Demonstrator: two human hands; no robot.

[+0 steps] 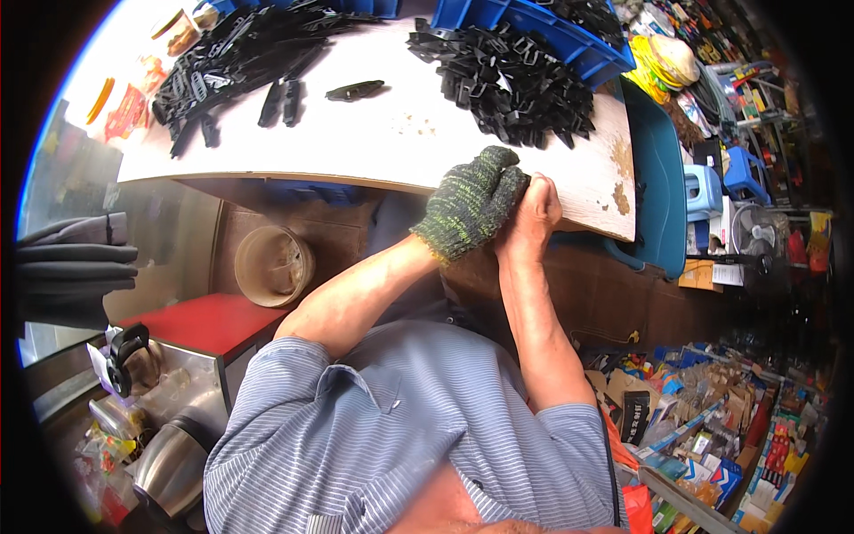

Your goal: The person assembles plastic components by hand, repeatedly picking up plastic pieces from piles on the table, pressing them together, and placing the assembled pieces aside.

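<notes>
My left hand [471, 205], in a dark green knitted glove, is closed and pressed against my bare right hand [531, 221] at the front edge of the white table [374, 147]. The right hand's fingers are curled and closed too. Whatever the two hands hold between them is hidden. Just beyond them lies a pile of small black plastic parts [511, 80]. A larger heap of longer black parts [231, 67] spreads over the table's left side. Between the heaps rests a single black part [355, 90], and a short pair of black pieces [291, 102] lies left of it.
A blue crate [587, 55] holding black parts stands behind the right pile. Against the table's right end is a teal bin [656, 169]. A whitish bucket [274, 265] and a red-topped cabinet [209, 320] are at my left. Crowded goods [703, 436] fill the right side.
</notes>
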